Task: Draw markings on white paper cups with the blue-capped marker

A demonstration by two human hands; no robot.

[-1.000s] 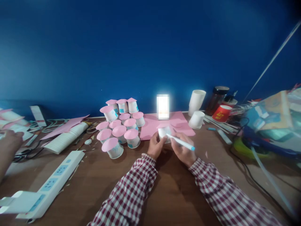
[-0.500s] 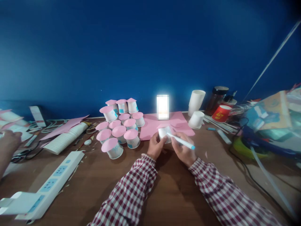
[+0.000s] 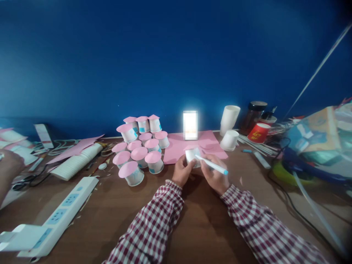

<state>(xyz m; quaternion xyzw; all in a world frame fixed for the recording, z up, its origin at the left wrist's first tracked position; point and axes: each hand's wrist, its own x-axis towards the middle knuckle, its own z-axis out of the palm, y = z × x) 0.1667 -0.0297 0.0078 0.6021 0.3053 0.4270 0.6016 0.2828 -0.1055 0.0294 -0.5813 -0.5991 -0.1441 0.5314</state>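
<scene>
My left hand (image 3: 183, 171) is closed around the side of a white paper cup (image 3: 191, 157) in front of me. Between the fingers of my right hand (image 3: 216, 173) is a white marker with a blue end (image 3: 216, 165). Its other end meets the cup's wall, though the tip is too small to make out. Beyond the cup lies a pink paper sheet (image 3: 173, 148). To the left stand several upturned cups with pink paper tops (image 3: 131, 172), some with blue marks on their sides.
White upturned cups (image 3: 230, 140) and a red cup (image 3: 259, 132) stand at the right. A power strip (image 3: 60, 218) and a lying stack of cups (image 3: 78, 161) are at the left. Another person's hand (image 3: 12, 165) reaches in at the left edge. A cable crosses the table's right side.
My hands, the cup and the marker stay almost exactly where they were. The other person's hand at the left edge has shifted slightly.
</scene>
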